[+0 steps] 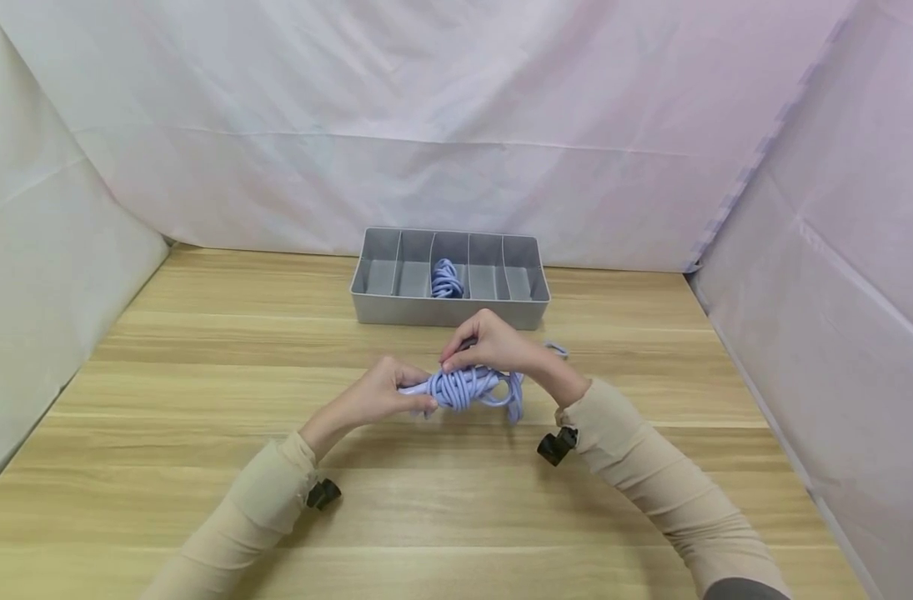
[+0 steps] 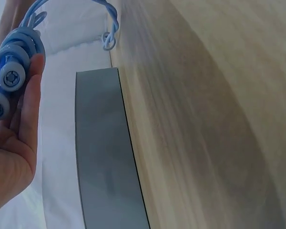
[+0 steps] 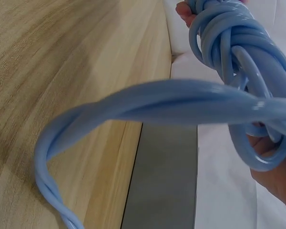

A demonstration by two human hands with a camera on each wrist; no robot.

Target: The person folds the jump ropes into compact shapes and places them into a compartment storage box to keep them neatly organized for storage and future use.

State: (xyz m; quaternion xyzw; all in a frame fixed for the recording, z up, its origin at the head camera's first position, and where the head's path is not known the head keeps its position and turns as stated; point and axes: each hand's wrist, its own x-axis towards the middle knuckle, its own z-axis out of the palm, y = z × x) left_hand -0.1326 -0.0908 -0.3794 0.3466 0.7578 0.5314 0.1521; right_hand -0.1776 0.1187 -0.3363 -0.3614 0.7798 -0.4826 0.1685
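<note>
A light-blue jump rope [image 1: 462, 389] is bundled above the table, its cord wound several times round its two handles. My left hand [image 1: 384, 392] grips the handle end; two round handle caps [image 2: 12, 76] face the camera in the left wrist view. At the top of the bundle, my right hand [image 1: 489, 343] pinches the cord with thumb and fingers, though the exact spot is partly hidden. A twisted length of cord [image 3: 171, 102] hangs from the right end in the right wrist view, dropping toward the table.
Behind my hands stands a grey tray [image 1: 452, 312] divided into several compartments. Its middle compartment contains another blue coiled rope [image 1: 446, 279]. White cloth [image 1: 456, 183] hangs behind the wooden table [image 1: 441, 508] and along both sides.
</note>
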